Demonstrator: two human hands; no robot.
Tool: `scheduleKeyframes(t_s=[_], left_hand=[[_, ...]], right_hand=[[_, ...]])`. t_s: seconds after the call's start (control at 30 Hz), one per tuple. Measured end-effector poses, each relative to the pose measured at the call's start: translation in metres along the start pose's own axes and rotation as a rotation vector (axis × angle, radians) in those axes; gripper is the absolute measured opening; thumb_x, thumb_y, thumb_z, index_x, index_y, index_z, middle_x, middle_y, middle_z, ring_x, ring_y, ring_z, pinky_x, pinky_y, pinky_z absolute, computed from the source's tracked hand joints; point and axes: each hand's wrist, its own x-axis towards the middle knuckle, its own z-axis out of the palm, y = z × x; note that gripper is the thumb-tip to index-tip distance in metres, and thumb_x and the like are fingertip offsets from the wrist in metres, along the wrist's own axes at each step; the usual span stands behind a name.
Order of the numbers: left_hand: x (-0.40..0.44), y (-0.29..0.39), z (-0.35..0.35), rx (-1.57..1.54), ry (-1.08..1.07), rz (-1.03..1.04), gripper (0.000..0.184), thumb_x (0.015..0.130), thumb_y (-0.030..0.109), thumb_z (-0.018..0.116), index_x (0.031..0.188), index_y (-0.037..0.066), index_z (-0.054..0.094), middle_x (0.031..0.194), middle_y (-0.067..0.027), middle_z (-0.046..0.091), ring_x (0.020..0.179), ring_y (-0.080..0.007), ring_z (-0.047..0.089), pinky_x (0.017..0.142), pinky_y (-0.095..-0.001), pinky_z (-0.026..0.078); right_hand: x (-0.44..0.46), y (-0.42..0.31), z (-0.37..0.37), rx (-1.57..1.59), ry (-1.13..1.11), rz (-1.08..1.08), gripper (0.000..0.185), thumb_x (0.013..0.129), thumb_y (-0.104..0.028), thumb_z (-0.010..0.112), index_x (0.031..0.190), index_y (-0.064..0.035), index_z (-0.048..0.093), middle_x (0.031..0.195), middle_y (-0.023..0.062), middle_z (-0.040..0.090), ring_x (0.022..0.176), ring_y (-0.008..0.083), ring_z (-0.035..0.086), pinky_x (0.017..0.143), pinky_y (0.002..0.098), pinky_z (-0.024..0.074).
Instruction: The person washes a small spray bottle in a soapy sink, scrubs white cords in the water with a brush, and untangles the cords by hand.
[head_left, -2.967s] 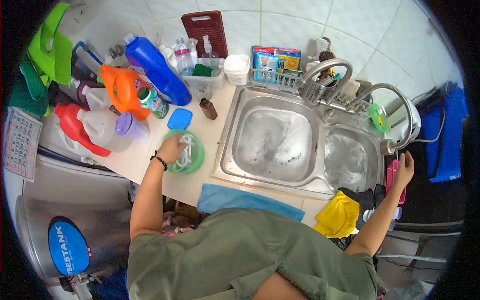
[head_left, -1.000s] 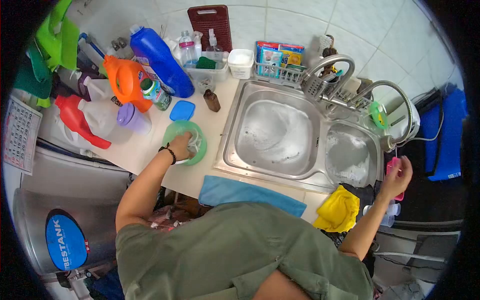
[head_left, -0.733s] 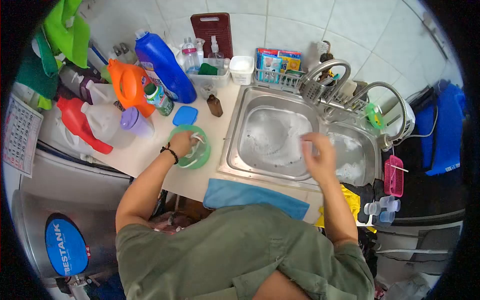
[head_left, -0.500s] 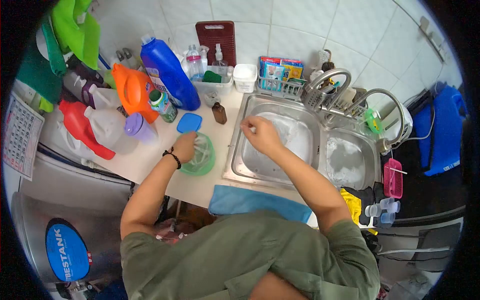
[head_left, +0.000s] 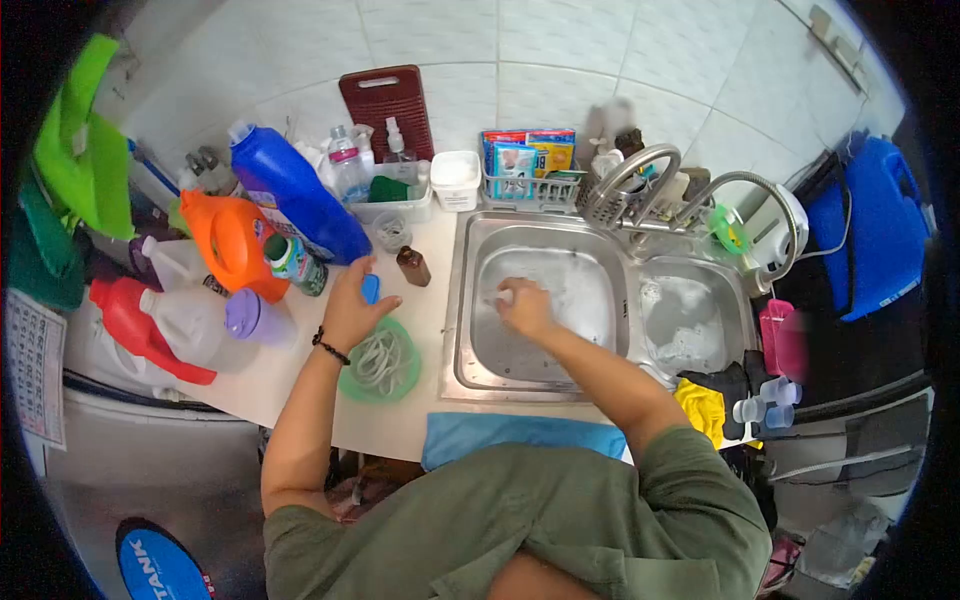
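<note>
Spreading thumb-wide, the left hand [head_left: 355, 312] partly hides a blue lid [head_left: 371, 289] while the right hand [head_left: 526, 306] curls, grip unclear.

The pale surface [head_left: 390, 425] carries a round green plastic bowl [head_left: 413, 376] of white loops [head_left: 382, 360], a blue plastic lid [head_left: 371, 289], a small brown bottle [head_left: 413, 267], a blue cloth [head_left: 520, 437] at the front edge, and an inset stainless-steel double sink [head_left: 461, 310].
</note>
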Motion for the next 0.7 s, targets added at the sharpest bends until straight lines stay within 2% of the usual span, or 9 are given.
scheduleKeyframes(t_s=[0.07, 0.13, 0.17, 0.23, 0.27, 0.37, 0.43, 0.57, 0.7], left_hand=[[0.014, -0.019, 0.028, -0.048, 0.022, -0.032, 0.081, 0.064, 0.026, 0.082, 0.128, 0.0, 0.041, 0.122, -0.0181, 0.053, 0.108, -0.0288, 0.054, 0.09, -0.0368, 0.045], [0.026, -0.012, 0.04, -0.116, -0.017, -0.189, 0.086, 0.063, 0.026, 0.082, 0.131, 0.001, 0.037, 0.122, -0.0192, 0.053, 0.108, -0.0314, 0.054, 0.09, -0.0377, 0.045], [0.033, -0.009, 0.046, -0.148, -0.034, -0.265, 0.088, 0.062, 0.026, 0.082, 0.133, 0.002, 0.035, 0.122, -0.0197, 0.052, 0.108, -0.0327, 0.054, 0.09, -0.0382, 0.045], [0.043, -0.023, 0.064, -0.156, -0.033, -0.263, 0.082, 0.063, 0.025, 0.081, 0.13, 0.001, 0.039, 0.12, -0.0181, 0.055, 0.107, -0.0302, 0.055, 0.089, -0.0368, 0.046], [0.047, -0.031, 0.073, -0.162, -0.036, -0.259, 0.079, 0.064, 0.024, 0.08, 0.129, 0.001, 0.041, 0.118, -0.0173, 0.056, 0.106, -0.0289, 0.056, 0.089, -0.0362, 0.046], [0.054, -0.02, 0.075, -0.248, -0.17, -0.296, 0.071, 0.064, 0.023, 0.08, 0.123, 0.001, 0.047, 0.113, -0.0141, 0.059, 0.102, -0.0242, 0.058, 0.087, -0.0329, 0.046], [0.056, -0.031, 0.087, -0.178, -0.107, -0.257, 0.059, 0.066, 0.021, 0.079, 0.116, 0.002, 0.053, 0.104, -0.0102, 0.063, 0.095, -0.0207, 0.06, 0.083, -0.0312, 0.047], [0.057, 0.001, 0.072, -0.119, -0.141, -0.197, 0.048, 0.069, 0.019, 0.077, 0.109, 0.004, 0.056, 0.096, -0.0111, 0.065, 0.09, -0.0216, 0.062, 0.078, -0.0318, 0.048], [0.045, 0.011, 0.073, -0.115, -0.089, -0.129, 0.043, 0.07, 0.018, 0.076, 0.105, 0.003, 0.057, 0.095, -0.0115, 0.065, 0.085, -0.0211, 0.062, 0.075, -0.0316, 0.048]], right_hand=[[0.003, 0.061, 0.0, -0.203, -0.017, 0.221, 0.051, 0.078, -0.038, 0.062, 0.119, -0.0101, 0.054, 0.124, 0.016, 0.053, 0.112, 0.0321, 0.05, 0.096, 0.0462, 0.038], [-0.003, 0.103, -0.003, -0.355, 0.083, 0.323, 0.058, 0.075, -0.038, 0.063, 0.123, -0.008, 0.049, 0.116, 0.0145, 0.057, 0.109, 0.0339, 0.053, 0.094, 0.0444, 0.0412], [-0.005, 0.114, -0.005, -0.329, 0.034, 0.394, 0.063, 0.075, -0.041, 0.062, 0.126, -0.0074, 0.046, 0.118, 0.0147, 0.056, 0.11, 0.0342, 0.053, 0.096, 0.0442, 0.04], [-0.011, 0.114, -0.022, -0.275, -0.061, 0.533, 0.072, 0.075, -0.046, 0.06, 0.132, -0.0064, 0.04, 0.124, 0.015, 0.054, 0.113, 0.0348, 0.051, 0.098, 0.0439, 0.0377], [-0.006, 0.12, -0.008, -0.247, -0.06, 0.633, 0.073, 0.074, -0.048, 0.056, 0.131, -0.0036, 0.044, 0.129, 0.0197, 0.05, 0.118, 0.0357, 0.049, 0.101, 0.0432, 0.0356], [-0.002, 0.064, -0.033, -0.06, -0.364, 0.605, 0.069, 0.073, -0.047, 0.053, 0.124, -0.0014, 0.052, 0.131, 0.0227, 0.048, 0.12, 0.0359, 0.048, 0.101, 0.0436, 0.0353], [0.021, 0.102, 0.053, -0.253, -0.367, 0.396, 0.061, 0.073, -0.043, 0.052, 0.117, -0.0007, 0.059, 0.127, 0.0228, 0.051, 0.118, 0.035, 0.049, 0.099, 0.0439, 0.0383], [-0.009, 0.036, 0.019, -0.382, -0.707, -0.058, 0.052, 0.08, -0.038, 0.046, 0.119, -0.0059, 0.058, 0.125, 0.0187, 0.054, 0.116, 0.0337, 0.051, 0.095, 0.0445, 0.0409], [-0.049, 0.054, 0.027, -0.448, -0.73, -0.298, 0.043, 0.082, -0.034, 0.047, 0.116, -0.0095, 0.061, 0.12, 0.0158, 0.057, 0.111, 0.0327, 0.054, 0.091, 0.0449, 0.0433]])
